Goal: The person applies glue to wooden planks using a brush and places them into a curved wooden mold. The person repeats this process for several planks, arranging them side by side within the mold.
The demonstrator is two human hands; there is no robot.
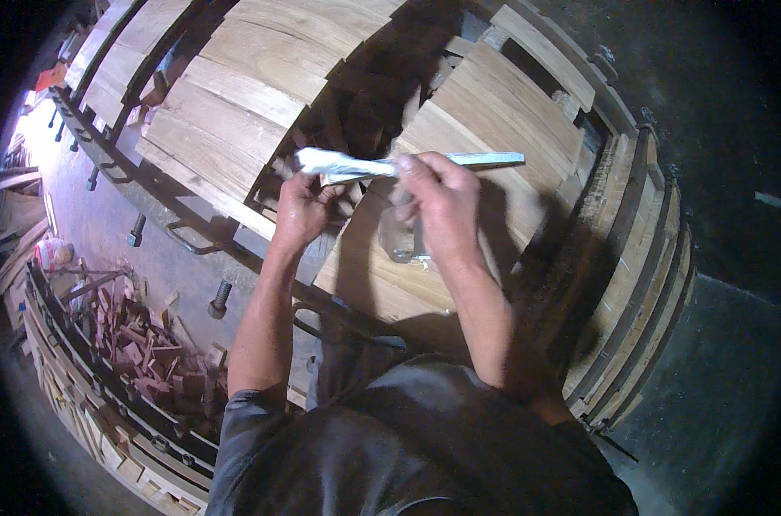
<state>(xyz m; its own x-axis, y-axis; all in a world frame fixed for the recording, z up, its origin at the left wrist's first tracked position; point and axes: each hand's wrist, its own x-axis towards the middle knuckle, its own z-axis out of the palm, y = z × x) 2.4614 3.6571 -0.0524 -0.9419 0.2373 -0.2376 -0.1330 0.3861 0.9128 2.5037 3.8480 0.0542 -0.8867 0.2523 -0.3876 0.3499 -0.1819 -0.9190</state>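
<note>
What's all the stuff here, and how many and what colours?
Long thin thing: one, whitish-blue, middle
Clear container: one, see-through, blurred, below it
Boards: many, light brown, upper half
Stacked slats: several, brown, right
Bolts: several, dark, left
Wood scraps: many, reddish-brown, lower left
Orange thing: one, orange, upper left
Floor: one, dark grey, right
Left hand: one, bare, near the thin thing's white end
Right hand: one, bare, gripping it
Shirt: one, dark grey, bottom
</note>
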